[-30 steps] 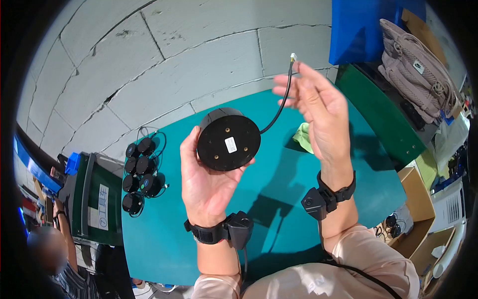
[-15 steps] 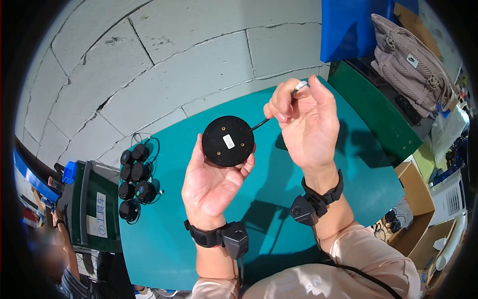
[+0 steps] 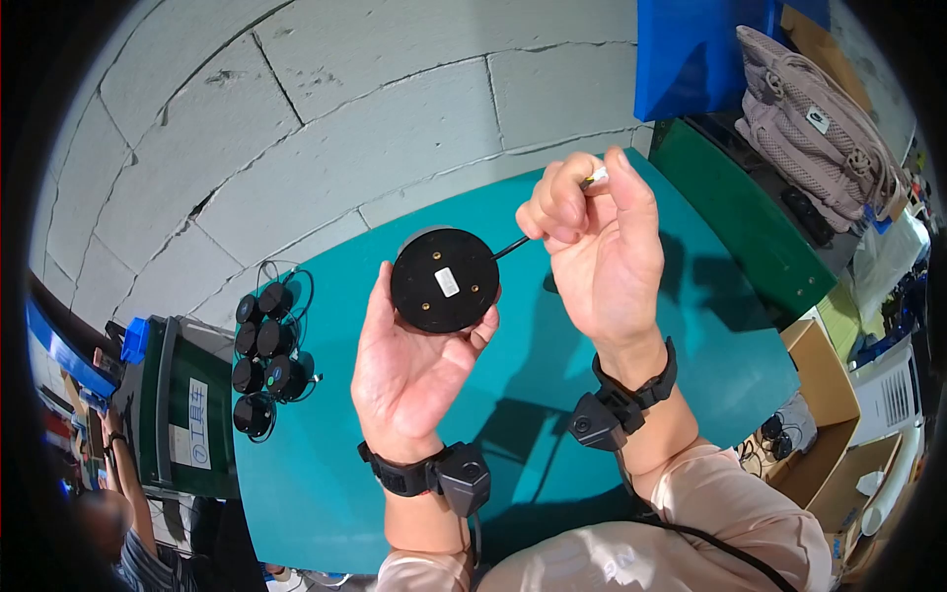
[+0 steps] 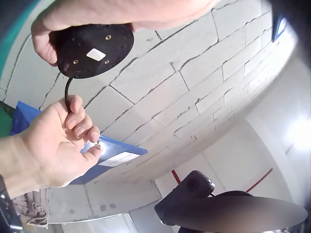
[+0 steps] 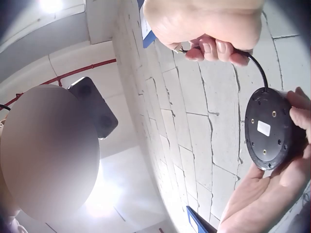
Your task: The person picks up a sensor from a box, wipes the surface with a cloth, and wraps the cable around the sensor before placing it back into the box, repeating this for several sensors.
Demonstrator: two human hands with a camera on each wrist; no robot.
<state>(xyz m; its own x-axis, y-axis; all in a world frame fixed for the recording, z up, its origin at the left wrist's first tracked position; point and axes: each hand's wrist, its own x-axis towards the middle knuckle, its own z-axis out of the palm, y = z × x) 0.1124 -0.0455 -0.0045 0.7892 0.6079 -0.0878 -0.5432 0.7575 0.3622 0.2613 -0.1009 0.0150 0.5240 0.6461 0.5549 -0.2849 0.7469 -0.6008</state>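
Note:
My left hand point(image 3: 414, 365) holds a round black puck-shaped device point(image 3: 444, 280) upright at its edge, its flat underside with a white sticker and brass screw holes facing me. The same device point(image 4: 92, 43) fills the top of the left wrist view, and the device point(image 5: 270, 128) sits at the right in the right wrist view. A thin black cable point(image 3: 511, 247) runs from its rim to my right hand point(image 3: 597, 247), whose curled fingers grip the cable near its small white connector point(image 3: 596, 178).
Both hands are raised over a teal table point(image 3: 326, 464). Several similar black devices point(image 3: 261, 355) with cables lie at its left edge. A green bin point(image 3: 182, 405) stands to the left, a blue box point(image 3: 691, 54) and a beige backpack point(image 3: 809, 118) at the right, cardboard boxes point(image 3: 838, 414) below them.
My right hand went from open with the cable loose beside it to gripping the cable near the connector. The left hand with the device has shifted slightly left and up.

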